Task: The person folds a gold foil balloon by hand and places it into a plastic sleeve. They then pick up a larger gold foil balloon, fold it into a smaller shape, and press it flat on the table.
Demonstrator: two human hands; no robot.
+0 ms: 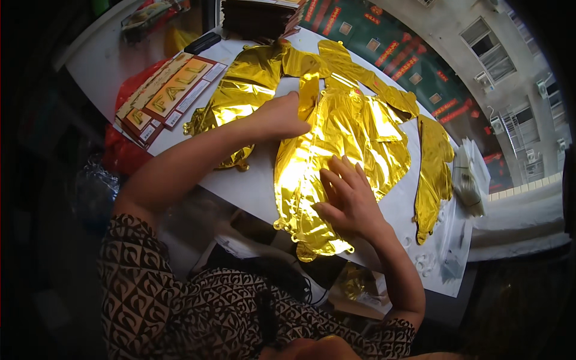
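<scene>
Patt. top [219, 306], L hand [279, 118], R hand [353, 201] (palm-down) w/ gold foil [342, 135]

Shiny gold foil balloons [363, 135], streaked with white glare. The desk [259, 165] is white. Cards [174, 90] are dark red and tan with golden lettering. The shirt [135, 270] has a repeating black-and-beige geometric pattern. Red plastic [120, 150]. Grey building [480, 21].

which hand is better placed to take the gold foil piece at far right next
Probably the right hand: it looks open and nearer that gold foil piece; the left hand is farther off.
</scene>
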